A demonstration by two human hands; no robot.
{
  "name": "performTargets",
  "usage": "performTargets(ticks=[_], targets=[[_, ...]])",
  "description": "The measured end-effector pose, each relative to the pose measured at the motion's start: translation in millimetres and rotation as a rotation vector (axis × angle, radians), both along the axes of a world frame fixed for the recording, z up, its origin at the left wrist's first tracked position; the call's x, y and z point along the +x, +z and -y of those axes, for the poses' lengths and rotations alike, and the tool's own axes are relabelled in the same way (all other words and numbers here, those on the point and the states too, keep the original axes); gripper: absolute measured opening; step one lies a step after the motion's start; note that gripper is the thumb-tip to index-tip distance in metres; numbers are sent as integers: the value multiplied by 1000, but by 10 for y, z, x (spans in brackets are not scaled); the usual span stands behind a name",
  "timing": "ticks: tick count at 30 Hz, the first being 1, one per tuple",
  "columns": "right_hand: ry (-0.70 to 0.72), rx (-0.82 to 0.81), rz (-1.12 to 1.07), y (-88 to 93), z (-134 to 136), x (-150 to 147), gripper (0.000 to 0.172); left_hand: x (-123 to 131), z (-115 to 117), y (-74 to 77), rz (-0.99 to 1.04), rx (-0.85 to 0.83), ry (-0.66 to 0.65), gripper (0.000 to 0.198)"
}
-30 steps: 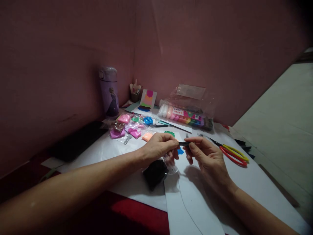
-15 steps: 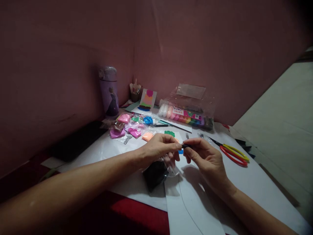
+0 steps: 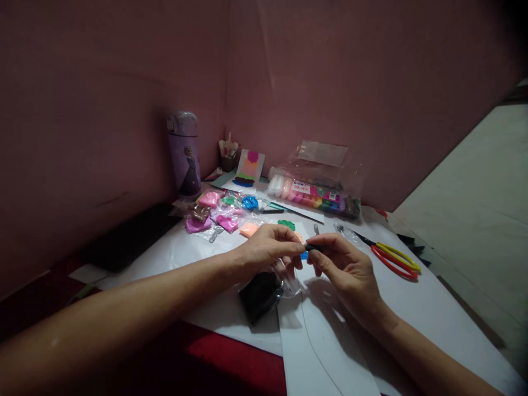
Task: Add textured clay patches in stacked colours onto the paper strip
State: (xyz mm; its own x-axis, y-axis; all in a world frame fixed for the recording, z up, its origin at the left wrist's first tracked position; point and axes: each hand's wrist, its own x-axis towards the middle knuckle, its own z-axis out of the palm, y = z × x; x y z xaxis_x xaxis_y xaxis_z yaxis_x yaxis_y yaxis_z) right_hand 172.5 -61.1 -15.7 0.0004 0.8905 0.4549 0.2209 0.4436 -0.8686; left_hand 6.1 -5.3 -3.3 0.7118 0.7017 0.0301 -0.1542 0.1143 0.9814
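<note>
Between my two hands is a small piece of black clay, pinched from both sides by thumbs and fingertips. My left hand closes on its left end, and a clear packet of black clay hangs from the lower fingers of the same hand. My right hand grips the right end between thumb and forefinger. Behind the hands, partly covered, a white card bears green clay along with orange and blue patches. Under the hands lies a white sheet with a curved pencil line.
Packets of coloured clay lie left of centre. A long bag of clay rests behind, near a model picture and a purple bottle. Scissors with red and yellow handles and a small fork are to the right.
My right hand has shifted very slightly, and less of the black clay shows between the fingertips. The hanging packet has swung a little to the left.
</note>
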Motion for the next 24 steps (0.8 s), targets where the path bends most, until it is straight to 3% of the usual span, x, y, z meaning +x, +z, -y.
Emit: performTargets(ticks=[6,12,19,24], targets=[[-22,-41,26,5,-5,-5,8,17,12,32,-48,39,81,7],[-62,-31,-49,7,-30,13,10,13,-32,13,-31,-77,161,8],[-18,-60,-43,5,-11,-26,13,-5,-16,10,-5,14,59,24],[15,-125,-88,14,-8,-33,17,19,-22,-20,-43,9,58,33]])
